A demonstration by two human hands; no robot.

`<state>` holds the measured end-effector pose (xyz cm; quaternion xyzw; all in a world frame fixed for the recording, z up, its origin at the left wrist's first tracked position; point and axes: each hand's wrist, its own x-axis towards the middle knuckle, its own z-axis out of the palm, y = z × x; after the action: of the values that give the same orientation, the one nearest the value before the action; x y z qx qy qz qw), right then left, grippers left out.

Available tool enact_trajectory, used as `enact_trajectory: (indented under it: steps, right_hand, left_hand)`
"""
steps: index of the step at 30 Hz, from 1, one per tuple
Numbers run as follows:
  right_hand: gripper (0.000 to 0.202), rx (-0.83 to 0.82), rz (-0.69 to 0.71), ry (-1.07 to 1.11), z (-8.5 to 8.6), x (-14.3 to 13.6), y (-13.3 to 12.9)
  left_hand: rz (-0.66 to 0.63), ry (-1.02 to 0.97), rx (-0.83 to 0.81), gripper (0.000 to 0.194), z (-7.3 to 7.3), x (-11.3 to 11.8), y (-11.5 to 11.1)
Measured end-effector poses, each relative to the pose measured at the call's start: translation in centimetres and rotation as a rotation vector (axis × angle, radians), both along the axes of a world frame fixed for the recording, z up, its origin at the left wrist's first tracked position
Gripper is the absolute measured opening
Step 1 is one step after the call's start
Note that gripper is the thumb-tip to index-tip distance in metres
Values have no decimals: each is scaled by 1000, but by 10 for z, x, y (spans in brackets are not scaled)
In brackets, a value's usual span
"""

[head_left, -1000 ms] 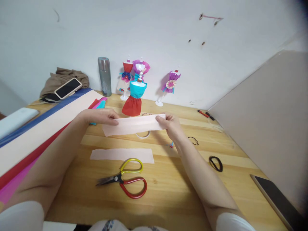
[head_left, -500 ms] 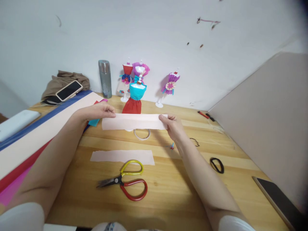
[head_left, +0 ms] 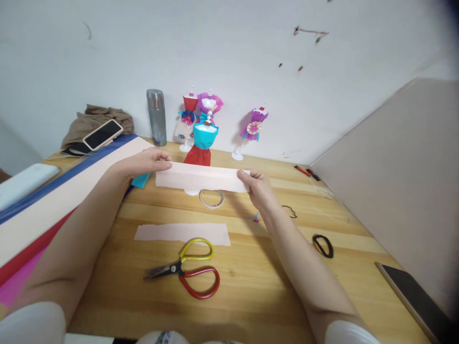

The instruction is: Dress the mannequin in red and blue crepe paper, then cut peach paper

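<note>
Between my two hands a pale pink paper strip (head_left: 202, 177) is stretched out above the table. My left hand (head_left: 148, 161) pinches its upper left corner, and my right hand (head_left: 256, 185) grips the right end with the thumb on top. Behind the strip stands a small dress form (head_left: 205, 137) in a turquoise top and red skirt; the strip hides its lower part. A second pale pink strip (head_left: 182, 233) lies flat on the table below. Just in front of that rest scissors (head_left: 182, 268) with one yellow and one red handle, their blades pointing left.
More dressed forms (head_left: 254, 125) and a metal flask (head_left: 157, 117) stand along the wall. Coloured paper sheets (head_left: 71, 186) and a phone (head_left: 103, 134) are at left. A white ring (head_left: 212, 199), a black band (head_left: 323, 246) and a dark tablet-like device (head_left: 412, 296) lie on the table.
My left hand has risen slightly, lifting the strip's left end, so the strip now slants down to the right. My right hand stays nearly still.
</note>
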<state>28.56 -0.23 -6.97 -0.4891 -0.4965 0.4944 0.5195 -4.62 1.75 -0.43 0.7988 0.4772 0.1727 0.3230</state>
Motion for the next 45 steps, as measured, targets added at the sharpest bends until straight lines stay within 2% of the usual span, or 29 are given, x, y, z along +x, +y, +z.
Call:
enact_trajectory:
  steps: [4,7,14,18,21,23,27,29,31,34,36,38,39,42,44,45]
  right_hand:
    - [37,11,-16,-6,2,-5,-2]
    - [36,28,-30,-14,3,-8,-4]
    - [33,59,-63,-14,3,-10,-6]
    - [34,39,-34,13,7,-8,-6]
    - [45,2,11,71,12,-5,-6]
    - [46,-37,65,147,15,-2,-6]
    - [20,-70,164,244,18,3,-6]
    - [15,-69,192,249,18,4,-5]
    - [22,-63,210,259,18,6,-4]
    - [36,-58,275,255,18,6,-5]
    - [38,-89,346,205,17,6,-6]
    - [37,-104,406,61,15,3,-7]
    - [35,-63,394,-52,15,2,-7]
    - [26,189,185,-380,13,-3,-9]
    - [26,323,43,-417,15,-5,-13]
    - [27,365,8,-391,18,-7,-17]
  left_hand:
    - [167,-144,-14,29,-3,3,-3]
    - [217,-146,-29,29,-1,4,-6]
    - [214,-199,-122,27,-2,-1,-1]
    - [177,-343,-196,36,-6,-2,1]
    - [171,-473,-277,51,-4,-2,0]
    - [216,-538,-313,50,-2,-2,-1]
    - [318,-669,-300,33,2,-2,-2]
    - [301,-750,-279,23,2,-3,-3]
    - [282,-837,-252,19,1,-4,-3]
    - [259,-959,-221,31,2,-5,-8]
    - [182,-1030,-199,40,7,-4,-15]
    - [86,-1026,-176,46,14,0,-25]
    - [54,-969,-168,46,19,3,-31]
    - [35,-821,-207,30,33,16,-51]
    - [102,-638,-150,14,40,27,-64]
    - [127,-521,-80,13,42,33,-69]
